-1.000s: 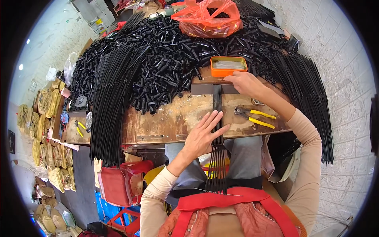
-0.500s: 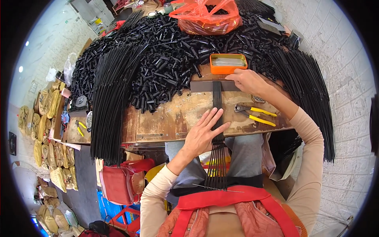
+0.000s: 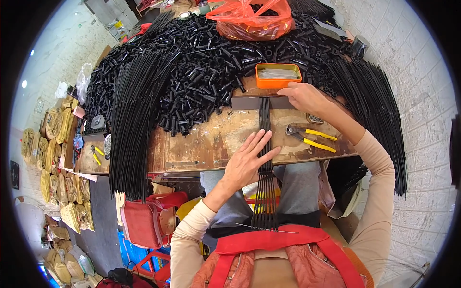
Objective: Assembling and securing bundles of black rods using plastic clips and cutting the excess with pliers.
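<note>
My left hand [image 3: 248, 161] lies flat across a row of thin black rods [image 3: 264, 120], fingers stretched out and thumb to the right. The rods run from a dark flat bar [image 3: 245, 103] on the workbench, under my palm and past the bench edge toward my lap, where they fan out slightly. My right hand [image 3: 307, 100] is closed in a pinch just in front of an orange tin [image 3: 278, 83] of thin pale sticks, at the right part of the bar. What its fingertips hold, if anything, is too small to make out.
Yellow-handled pliers [image 3: 314, 139] lie right of the rods. Behind is a heap of short black tubes [image 3: 192, 86], with a red plastic bag [image 3: 254, 24] on top. Bundles of black rods hang over the edge at left [image 3: 132, 125] and right [image 3: 372, 105]. A red chair [image 3: 144, 221] stands lower left.
My right hand has shifted slightly right, its fingers a little more curled. My left hand stays on the rods.
</note>
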`<state>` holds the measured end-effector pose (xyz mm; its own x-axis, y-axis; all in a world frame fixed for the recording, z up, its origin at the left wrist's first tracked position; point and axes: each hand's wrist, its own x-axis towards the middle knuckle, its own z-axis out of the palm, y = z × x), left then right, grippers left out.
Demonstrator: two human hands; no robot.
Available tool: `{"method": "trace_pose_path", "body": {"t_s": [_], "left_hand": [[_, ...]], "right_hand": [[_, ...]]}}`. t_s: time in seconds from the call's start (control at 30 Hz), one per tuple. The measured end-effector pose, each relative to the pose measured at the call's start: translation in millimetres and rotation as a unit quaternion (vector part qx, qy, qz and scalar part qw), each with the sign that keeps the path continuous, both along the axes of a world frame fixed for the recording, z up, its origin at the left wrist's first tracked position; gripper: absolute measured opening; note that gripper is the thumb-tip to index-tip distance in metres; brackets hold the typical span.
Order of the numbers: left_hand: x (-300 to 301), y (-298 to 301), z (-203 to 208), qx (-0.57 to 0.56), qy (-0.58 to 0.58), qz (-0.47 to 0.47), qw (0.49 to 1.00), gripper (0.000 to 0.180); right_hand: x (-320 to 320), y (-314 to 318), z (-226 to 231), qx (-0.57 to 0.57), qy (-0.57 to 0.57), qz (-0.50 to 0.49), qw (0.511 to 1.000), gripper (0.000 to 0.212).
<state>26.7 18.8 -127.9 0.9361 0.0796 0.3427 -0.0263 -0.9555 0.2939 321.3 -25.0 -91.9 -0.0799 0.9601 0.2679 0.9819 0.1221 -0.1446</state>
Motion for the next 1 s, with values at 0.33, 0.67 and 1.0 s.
{"method": "trace_pose_path", "body": {"t_s": [0.33, 0.67, 1.0], "left_hand": [[0, -1, -1, 0.005, 0.0, -0.001, 1.0, 0.073], [1, 0, 0, 0.004, 0.002, -0.004, 1.0, 0.074], [1, 0, 0, 0.004, 0.006, -0.004, 1.0, 0.075]], "right_hand": [[-1, 3, 0, 0.011, 0.002, 0.018, 1.0, 0.032], [1, 0, -3, 0.015, 0.008, 0.013, 1.0, 0.033], [1, 17, -10, 0.035, 0.02, 0.05, 0.998, 0.02]]}}
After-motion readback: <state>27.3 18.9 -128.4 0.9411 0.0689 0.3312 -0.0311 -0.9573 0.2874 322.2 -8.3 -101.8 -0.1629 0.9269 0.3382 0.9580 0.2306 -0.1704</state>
